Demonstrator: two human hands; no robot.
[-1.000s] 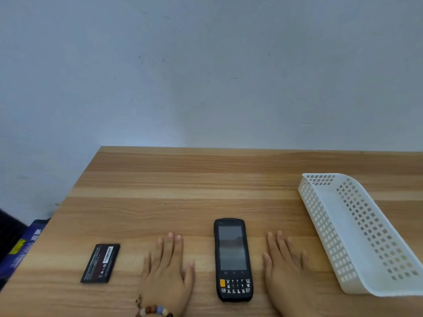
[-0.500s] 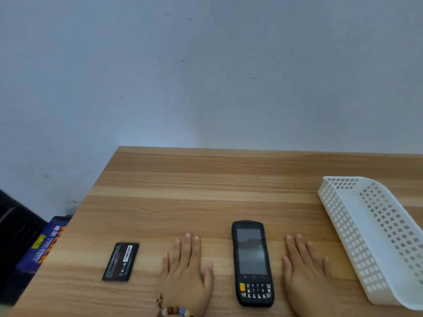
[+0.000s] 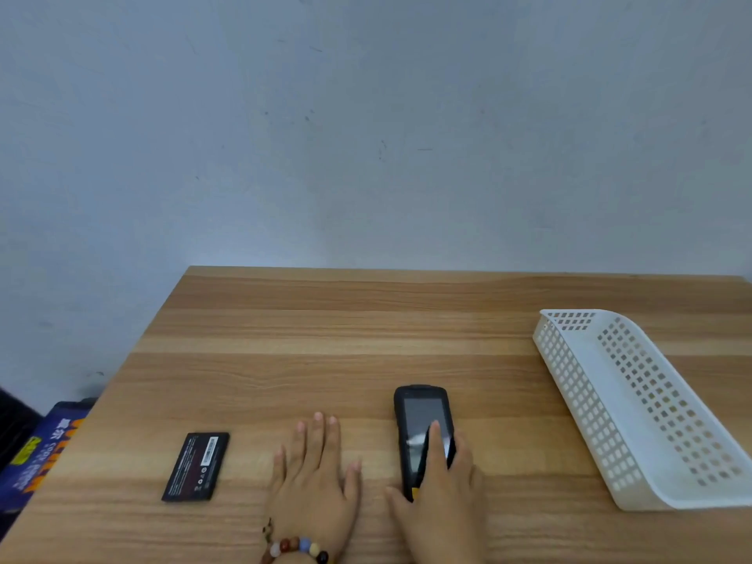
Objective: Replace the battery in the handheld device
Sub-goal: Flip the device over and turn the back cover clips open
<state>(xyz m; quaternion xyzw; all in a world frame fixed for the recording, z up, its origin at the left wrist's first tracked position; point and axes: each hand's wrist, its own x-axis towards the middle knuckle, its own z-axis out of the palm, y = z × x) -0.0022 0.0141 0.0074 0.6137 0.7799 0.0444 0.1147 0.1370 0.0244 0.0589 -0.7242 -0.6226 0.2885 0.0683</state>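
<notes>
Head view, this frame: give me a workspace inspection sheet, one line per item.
Surface: wooden table, against a plain wall.
Job's things: handheld device face up; spare battery lying flat to its left, apart from it.
Clutter: white perforated basket at right; nothing seen inside.
Grippers: left hand flat on the table, beaded bracelet at the wrist; right hand laid over the device's lower half.
Cables: nothing seen.
Surroundings: blue printed package off the table's left edge.

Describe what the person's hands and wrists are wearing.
Both hands are bare: no gloves or rings show. The left hand has a beaded bracelet at the wrist, its round beads red-brown, white, blue, yellow and dark. The right hand shows no sleeve, and its wrist is out of frame.
</notes>
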